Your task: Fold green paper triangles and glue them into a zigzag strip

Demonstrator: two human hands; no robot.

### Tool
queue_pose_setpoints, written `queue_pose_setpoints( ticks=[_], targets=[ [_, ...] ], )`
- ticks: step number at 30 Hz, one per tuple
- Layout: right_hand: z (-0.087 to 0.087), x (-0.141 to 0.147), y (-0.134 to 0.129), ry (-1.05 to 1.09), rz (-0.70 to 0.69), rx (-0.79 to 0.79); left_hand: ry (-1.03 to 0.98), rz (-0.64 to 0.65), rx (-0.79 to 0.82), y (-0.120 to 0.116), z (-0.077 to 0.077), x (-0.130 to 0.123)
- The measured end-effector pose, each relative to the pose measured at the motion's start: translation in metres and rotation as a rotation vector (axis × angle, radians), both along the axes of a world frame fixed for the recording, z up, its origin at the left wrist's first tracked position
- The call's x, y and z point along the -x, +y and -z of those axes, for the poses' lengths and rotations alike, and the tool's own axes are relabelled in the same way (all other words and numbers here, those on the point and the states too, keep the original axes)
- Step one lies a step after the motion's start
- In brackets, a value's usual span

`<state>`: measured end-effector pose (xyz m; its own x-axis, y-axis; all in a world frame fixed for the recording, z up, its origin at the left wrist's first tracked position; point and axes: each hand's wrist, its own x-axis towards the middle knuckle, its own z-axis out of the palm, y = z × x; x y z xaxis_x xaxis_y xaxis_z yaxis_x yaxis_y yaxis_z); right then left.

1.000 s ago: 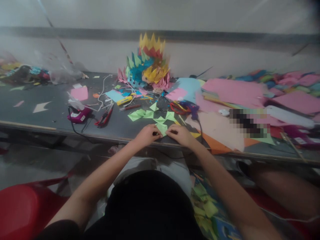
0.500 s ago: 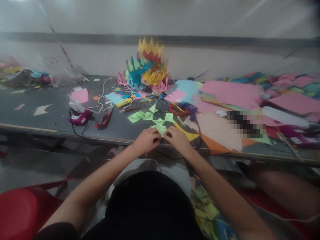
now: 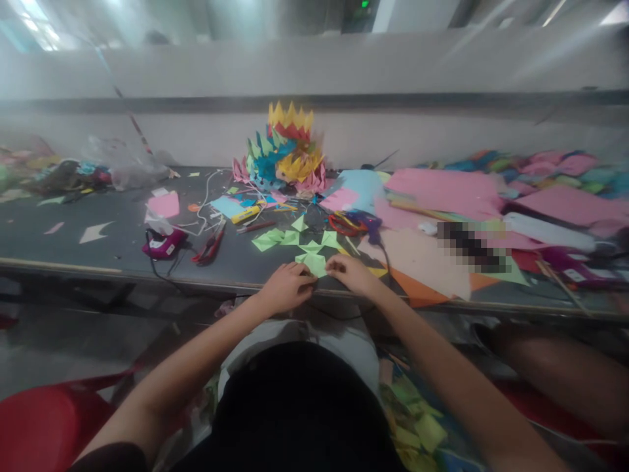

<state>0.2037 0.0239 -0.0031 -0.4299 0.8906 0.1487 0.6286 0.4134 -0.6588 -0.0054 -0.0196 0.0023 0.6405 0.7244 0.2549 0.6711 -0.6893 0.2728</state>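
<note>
A light green folded paper piece [image 3: 314,264] lies at the table's front edge between my two hands. My left hand [image 3: 289,286] is closed at its lower left side, fingers curled against the paper. At the right corner of the same piece, my right hand [image 3: 352,274] pinches with thumb and fingertips together. Just beyond the hands, more pale green folded pieces [image 3: 270,239] are spread out. Another green folded piece [image 3: 299,223] stands farther back with a raised point.
Behind the pieces sits a colourful folded-paper model [image 3: 289,154]. Red-handled pliers [image 3: 210,244], a purple device [image 3: 163,242], a yellow cutter [image 3: 246,214] and scissors [image 3: 344,225] lie around. Pink sheets [image 3: 447,187] cover the right side; a red stool [image 3: 44,426] stands left.
My view has tilted up, bringing more background in at the top. Both hands remain at the green paper; the right fingers have shifted slightly, showing more of it.
</note>
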Motion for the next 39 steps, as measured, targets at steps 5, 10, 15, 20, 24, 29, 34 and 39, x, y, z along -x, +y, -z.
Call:
queue_pose_setpoints(
  ticks=[5, 10, 15, 20, 24, 29, 34, 39],
  targets=[
    [0.005, -0.003, 0.001, 0.048, 0.025, 0.009, -0.111, 0.000, 0.015, 0.021, -0.003, 0.006],
    [0.003, 0.002, -0.006, 0.152, 0.112, -0.050, -0.068, -0.045, 0.063, 0.037, -0.003, 0.008],
    [-0.002, 0.016, -0.027, 0.183, 0.233, -0.197, 0.012, -0.138, 0.137, 0.035, -0.011, 0.001],
    [0.000, 0.026, -0.035, 0.202, 0.206, -0.050, 0.011, -0.334, 0.161, 0.021, -0.014, -0.010],
    [0.004, 0.030, -0.029, 0.335, 0.186, 0.057, -0.065, -0.344, 0.196, 0.009, -0.015, -0.019],
    [0.005, 0.027, -0.020, 0.350, 0.093, 0.152, -0.251, -0.204, 0.307, 0.003, -0.013, -0.018],
    [-0.009, 0.022, -0.015, 0.241, 0.072, 0.136, -0.451, -0.236, 0.291, 0.003, -0.018, -0.006],
    [-0.025, 0.022, -0.013, 0.052, -0.023, 0.115, -0.429, -0.328, 0.142, 0.016, -0.022, 0.005]
  ],
)
